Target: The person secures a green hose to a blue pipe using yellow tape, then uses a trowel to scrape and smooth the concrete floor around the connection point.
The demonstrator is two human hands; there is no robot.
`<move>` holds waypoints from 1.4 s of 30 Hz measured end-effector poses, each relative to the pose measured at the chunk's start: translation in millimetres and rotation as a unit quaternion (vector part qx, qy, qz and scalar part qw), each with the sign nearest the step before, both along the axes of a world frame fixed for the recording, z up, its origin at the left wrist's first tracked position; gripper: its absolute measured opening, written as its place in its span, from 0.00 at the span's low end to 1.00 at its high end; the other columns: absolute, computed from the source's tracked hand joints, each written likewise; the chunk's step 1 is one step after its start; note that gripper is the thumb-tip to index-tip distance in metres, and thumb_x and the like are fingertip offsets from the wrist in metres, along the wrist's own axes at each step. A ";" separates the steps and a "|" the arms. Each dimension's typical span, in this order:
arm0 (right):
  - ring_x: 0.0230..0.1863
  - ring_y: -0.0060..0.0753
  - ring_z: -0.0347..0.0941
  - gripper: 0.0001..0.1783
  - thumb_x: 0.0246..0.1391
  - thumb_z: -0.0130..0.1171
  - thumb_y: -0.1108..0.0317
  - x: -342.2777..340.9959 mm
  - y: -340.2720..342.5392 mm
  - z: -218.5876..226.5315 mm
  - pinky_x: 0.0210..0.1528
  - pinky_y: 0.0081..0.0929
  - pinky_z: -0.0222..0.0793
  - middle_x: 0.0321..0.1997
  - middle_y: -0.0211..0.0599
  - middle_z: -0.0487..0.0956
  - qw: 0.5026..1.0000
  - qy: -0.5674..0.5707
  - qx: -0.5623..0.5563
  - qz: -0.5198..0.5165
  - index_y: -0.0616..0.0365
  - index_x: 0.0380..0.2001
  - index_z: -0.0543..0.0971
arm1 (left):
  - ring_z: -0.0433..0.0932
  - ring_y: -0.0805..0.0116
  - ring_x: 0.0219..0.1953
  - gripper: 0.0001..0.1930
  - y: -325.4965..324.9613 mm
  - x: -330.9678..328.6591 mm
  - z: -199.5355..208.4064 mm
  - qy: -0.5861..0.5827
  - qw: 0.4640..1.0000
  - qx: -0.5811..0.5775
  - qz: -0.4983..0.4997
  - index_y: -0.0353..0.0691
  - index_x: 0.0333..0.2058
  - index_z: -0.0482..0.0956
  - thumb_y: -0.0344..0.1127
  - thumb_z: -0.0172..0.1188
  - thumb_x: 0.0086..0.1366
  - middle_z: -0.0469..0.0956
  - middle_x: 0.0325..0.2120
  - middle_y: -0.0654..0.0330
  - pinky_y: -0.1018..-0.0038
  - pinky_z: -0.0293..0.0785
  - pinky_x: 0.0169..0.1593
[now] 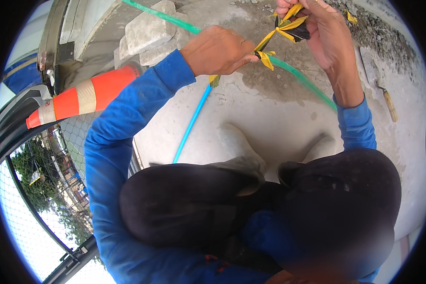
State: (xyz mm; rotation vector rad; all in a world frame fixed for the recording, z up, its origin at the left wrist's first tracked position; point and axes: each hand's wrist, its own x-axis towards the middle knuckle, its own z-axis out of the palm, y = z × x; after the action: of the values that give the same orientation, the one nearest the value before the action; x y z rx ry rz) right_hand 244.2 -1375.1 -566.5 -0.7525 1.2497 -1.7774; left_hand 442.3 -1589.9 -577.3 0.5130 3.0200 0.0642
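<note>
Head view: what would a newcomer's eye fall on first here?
Probably the orange cone with pale bands at the left, the boldest patch of colour. Next comes the yellow-and-black tape at top centre, tied in a knot between the left hand and the right hand. The bright green line, showing on either side of the left hand, also stands out against the grey ground.
</note>
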 end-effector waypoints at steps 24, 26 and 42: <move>0.83 0.53 0.64 0.26 0.67 0.54 0.69 214.2 38.8 -167.9 0.85 0.50 0.58 0.79 0.51 0.73 0.676 0.720 -0.065 0.144 0.68 0.66 0.79 | 0.80 0.44 0.25 0.17 -3.1 -40.8 14.0 -0.002 0.983 0.112 0.146 0.42 0.33 0.82 0.50 0.73 0.63 0.77 0.17 0.54 0.50 0.74 0.32; 0.82 0.51 0.66 0.25 0.68 0.54 0.69 209.0 66.5 -156.4 0.83 0.49 0.62 0.78 0.52 0.74 0.684 0.692 -0.085 0.214 0.66 0.66 0.79 | 0.82 0.46 0.27 0.15 1.6 -35.4 14.2 0.028 0.989 0.056 0.132 0.44 0.34 0.82 0.48 0.74 0.61 0.81 0.21 0.56 0.53 0.77 0.33; 0.33 0.28 0.81 0.29 0.74 0.64 0.41 42.2 -13.2 -105.7 0.36 0.31 0.78 0.42 0.39 0.87 0.977 -0.033 0.140 0.158 0.62 0.44 0.89 | 0.82 0.58 0.39 0.18 12.9 11.7 -5.6 0.162 0.984 0.039 0.063 0.45 0.40 0.81 0.42 0.79 0.54 0.81 0.32 0.63 0.57 0.78 0.44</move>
State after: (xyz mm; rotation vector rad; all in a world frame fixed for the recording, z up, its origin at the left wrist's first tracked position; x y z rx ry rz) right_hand 286.4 -1388.3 -672.1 -0.6800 1.2260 -1.3275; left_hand 454.0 -1576.9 -582.9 0.3697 3.3783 0.1188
